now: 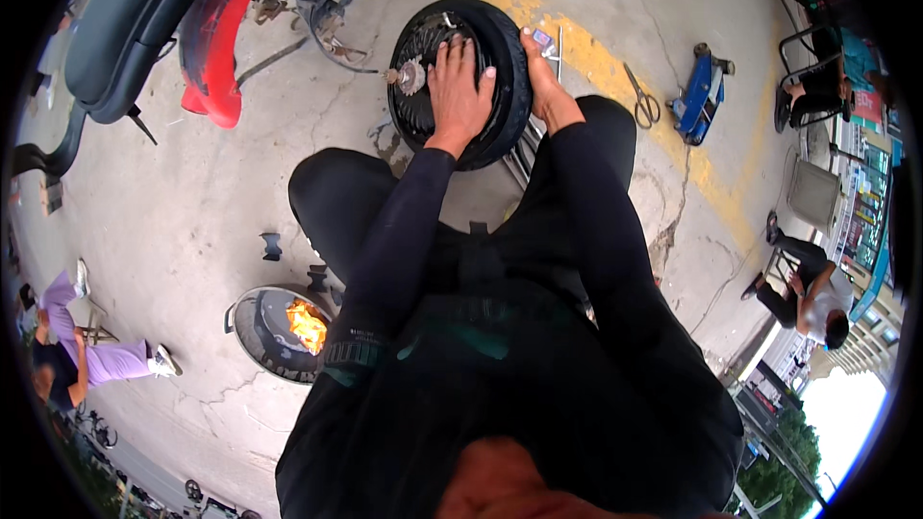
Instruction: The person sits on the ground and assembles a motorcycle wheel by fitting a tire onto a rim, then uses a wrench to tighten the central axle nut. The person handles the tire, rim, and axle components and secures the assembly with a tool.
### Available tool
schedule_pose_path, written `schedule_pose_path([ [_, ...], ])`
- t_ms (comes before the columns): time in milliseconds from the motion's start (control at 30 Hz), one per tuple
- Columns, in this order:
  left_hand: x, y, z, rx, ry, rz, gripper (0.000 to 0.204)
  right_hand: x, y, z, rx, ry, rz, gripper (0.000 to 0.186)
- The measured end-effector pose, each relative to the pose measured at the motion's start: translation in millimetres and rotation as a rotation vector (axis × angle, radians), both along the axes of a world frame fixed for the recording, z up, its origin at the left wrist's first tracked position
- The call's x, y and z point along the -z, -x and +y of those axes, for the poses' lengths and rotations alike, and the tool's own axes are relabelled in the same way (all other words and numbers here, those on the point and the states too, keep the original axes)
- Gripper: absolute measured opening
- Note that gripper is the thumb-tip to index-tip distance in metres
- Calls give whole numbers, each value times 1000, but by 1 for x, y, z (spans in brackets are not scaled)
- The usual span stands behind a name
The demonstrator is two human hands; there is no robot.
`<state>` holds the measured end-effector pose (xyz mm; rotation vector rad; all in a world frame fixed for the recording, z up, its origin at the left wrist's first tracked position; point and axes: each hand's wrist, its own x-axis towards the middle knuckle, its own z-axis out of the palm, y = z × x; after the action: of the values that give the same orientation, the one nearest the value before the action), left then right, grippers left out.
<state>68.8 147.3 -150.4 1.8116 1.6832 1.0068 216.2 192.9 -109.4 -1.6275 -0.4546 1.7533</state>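
A black wheel with a ribbed hub and a rubber tyre (507, 130) is tilted up between my knees. A toothed gear (411, 77) sits on its axle on the left. My left hand (460, 91) lies flat on the hub face, its fingers stretched and slightly spread. Against the outer right side of the tyre, my right hand (546, 82) grips it, with the thumb near the tread and the other fingers mostly hidden. Just beyond that hand are a small box (543, 41) and a thin metal rod (560, 53).
Scissors (646, 108) and a blue floor jack (699, 96) lie to the right. A red and black motorbike or scooter (216, 58) stands at upper left. Behind my left leg is a round basin (252, 334) with a bright orange patch inside. Seated people are at both sides.
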Motion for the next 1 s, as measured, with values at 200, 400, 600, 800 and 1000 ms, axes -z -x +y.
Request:
schedule_pose_path([
  [200, 18, -29, -15, 52, 16, 99, 55, 28, -26, -20, 129, 16, 47, 88],
  [400, 21, -49, -17, 67, 10, 182, 55, 61, -43, -25, 263, 107, -170, 84],
  [600, 30, -54, 5, 22, 70, 145, 54, 55, -14, -25, 356, 83, -480, 100],
  [800, 30, -29, 7, 202, 107, 53, 56, 43, -10, -48, 375, 4, -308, 96],
  [1000, 21, 24, 45, 278, 110, -318, 50, 10, 22, -42, 145, -175, -145, 86],
])
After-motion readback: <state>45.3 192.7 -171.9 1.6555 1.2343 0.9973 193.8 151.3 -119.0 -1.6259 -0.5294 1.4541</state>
